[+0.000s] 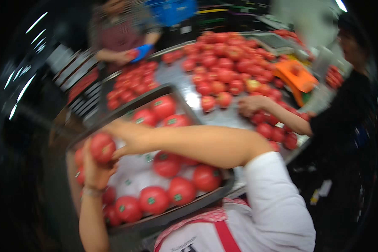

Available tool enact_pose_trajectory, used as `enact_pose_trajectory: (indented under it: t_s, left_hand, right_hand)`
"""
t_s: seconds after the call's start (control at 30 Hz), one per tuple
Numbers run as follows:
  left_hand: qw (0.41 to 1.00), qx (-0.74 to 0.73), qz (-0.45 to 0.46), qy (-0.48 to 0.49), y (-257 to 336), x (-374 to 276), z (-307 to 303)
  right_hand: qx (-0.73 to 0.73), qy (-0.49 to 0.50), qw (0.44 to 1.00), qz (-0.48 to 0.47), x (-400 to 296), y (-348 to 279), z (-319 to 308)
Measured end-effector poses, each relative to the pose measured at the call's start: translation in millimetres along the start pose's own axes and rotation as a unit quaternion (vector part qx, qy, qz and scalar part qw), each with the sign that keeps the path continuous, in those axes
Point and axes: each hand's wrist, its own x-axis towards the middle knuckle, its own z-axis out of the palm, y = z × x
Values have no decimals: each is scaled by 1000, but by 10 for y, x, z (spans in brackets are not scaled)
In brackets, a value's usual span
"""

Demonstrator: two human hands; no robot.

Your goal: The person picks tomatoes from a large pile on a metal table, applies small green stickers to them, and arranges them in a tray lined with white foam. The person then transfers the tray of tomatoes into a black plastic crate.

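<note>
My left hand (96, 170) cups a red tomato (103, 147) over the left end of a dark crate (148, 222). My right hand (124, 134) reaches across from the right, its thumb and fingers apart beside that same tomato. Blur hides whether the right hand touches it. Inside the crate, a white liner (129, 181) shows between large tomatoes (154, 200), many bearing small green stickers. More stickered tomatoes (163, 107) lie along the crate's far side, beyond my right forearm. Others are partly covered by my left wrist.
A metal table (173, 74) carries a large tomato heap (223, 63) and a smaller group (134, 83). At right, a co-worker's hand (253, 105) touches the heap near an orange tray (296, 75). Across the table, another person's blue-gloved hand (141, 52) holds a tomato.
</note>
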Motion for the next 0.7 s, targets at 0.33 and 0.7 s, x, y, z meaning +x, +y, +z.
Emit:
enact_pose_trajectory:
  t_s: [0.33, 0.7]
  left_hand:
    - [996, -22, -31, -81, 182, -255, -190]
    - [996, 27, 31, -80, 213, -265, -182]
  right_hand:
    - [70, -44, 996, 40, 107, -606, -146]
    - [442, -45, 844, 302, 219, -424, -160]
